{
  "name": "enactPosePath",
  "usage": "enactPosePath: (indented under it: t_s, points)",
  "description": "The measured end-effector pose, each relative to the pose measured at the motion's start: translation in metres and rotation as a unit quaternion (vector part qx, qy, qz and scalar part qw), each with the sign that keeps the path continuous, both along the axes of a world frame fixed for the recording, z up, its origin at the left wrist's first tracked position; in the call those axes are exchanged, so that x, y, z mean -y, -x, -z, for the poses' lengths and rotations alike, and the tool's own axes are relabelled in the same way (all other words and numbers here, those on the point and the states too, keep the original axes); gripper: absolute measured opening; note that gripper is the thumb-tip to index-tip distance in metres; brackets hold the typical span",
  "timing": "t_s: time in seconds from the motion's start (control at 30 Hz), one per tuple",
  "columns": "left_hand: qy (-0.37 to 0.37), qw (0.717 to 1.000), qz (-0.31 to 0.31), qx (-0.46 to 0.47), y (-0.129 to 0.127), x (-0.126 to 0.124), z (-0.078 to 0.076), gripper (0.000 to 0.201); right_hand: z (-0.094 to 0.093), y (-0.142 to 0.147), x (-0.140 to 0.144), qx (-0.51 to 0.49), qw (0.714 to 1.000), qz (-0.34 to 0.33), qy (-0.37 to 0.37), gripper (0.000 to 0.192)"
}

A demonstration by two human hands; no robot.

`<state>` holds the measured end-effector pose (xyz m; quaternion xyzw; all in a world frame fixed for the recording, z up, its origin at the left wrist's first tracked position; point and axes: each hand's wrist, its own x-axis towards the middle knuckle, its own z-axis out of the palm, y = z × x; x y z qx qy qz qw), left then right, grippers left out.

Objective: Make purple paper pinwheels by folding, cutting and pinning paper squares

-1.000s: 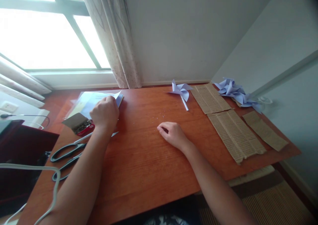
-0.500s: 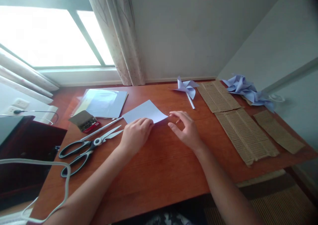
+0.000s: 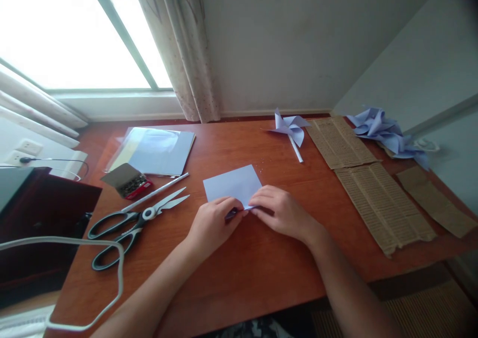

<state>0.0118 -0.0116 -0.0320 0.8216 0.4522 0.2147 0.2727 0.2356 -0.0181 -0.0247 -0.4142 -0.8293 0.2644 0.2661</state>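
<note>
The blue paper square (image 3: pixel 233 184) has slid nearer, and both hands now meet at its near corner. Left hand (image 3: pixel 212 223) and right hand (image 3: pixel 284 212) pinch that corner between their fingertips, the sheet lying flat beyond them. An uneven pinch could skew the fold.

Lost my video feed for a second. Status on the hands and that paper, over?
Left hand and right hand both pinching near edge of blue paper square. Paper flat on desk. Scissors lie left, apart. Nothing in the way.
</note>
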Motion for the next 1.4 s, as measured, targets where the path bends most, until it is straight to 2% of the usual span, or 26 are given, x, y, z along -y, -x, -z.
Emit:
enactPosePath:
  t_s: [0.27,0.53,0.7,0.87,1.0,1.17,1.27,1.4]
  points:
    - [0.012,0.999,0.017,0.039,-0.001,-0.001,-0.004,0.014,0.0,-0.004,-0.003,-0.006,1.0,0.009,0.029,0.014]
    - [0.011,0.999,0.017,0.039,0.001,-0.001,-0.002,0.013,-0.001,-0.006,-0.003,-0.029,0.997,0.041,0.053,0.014]
    - [0.033,0.997,0.012,0.07,0.001,-0.001,-0.005,0.037,-0.003,-0.009,-0.004,-0.096,0.988,0.066,0.099,0.014]
    - [0.121,0.973,-0.062,0.186,0.008,-0.007,-0.01,0.037,-0.005,-0.017,-0.006,-0.138,0.972,0.11,0.158,0.013]
    - [0.144,0.97,-0.093,0.175,0.013,-0.012,-0.008,0.021,-0.001,-0.021,-0.006,-0.155,0.96,0.162,0.167,0.013]
    - [0.178,0.954,-0.101,0.219,0.01,-0.009,-0.011,0.035,0.0,-0.023,-0.007,-0.142,0.961,0.179,0.158,0.014]
    - [0.142,0.967,-0.099,0.189,0.008,-0.005,-0.015,0.043,-0.002,-0.024,-0.008,-0.113,0.974,0.147,0.131,0.013]
    - [0.023,0.99,-0.095,0.1,0.008,0.0,-0.015,0.05,-0.002,-0.021,-0.006,-0.096,0.989,0.097,0.057,0.016]
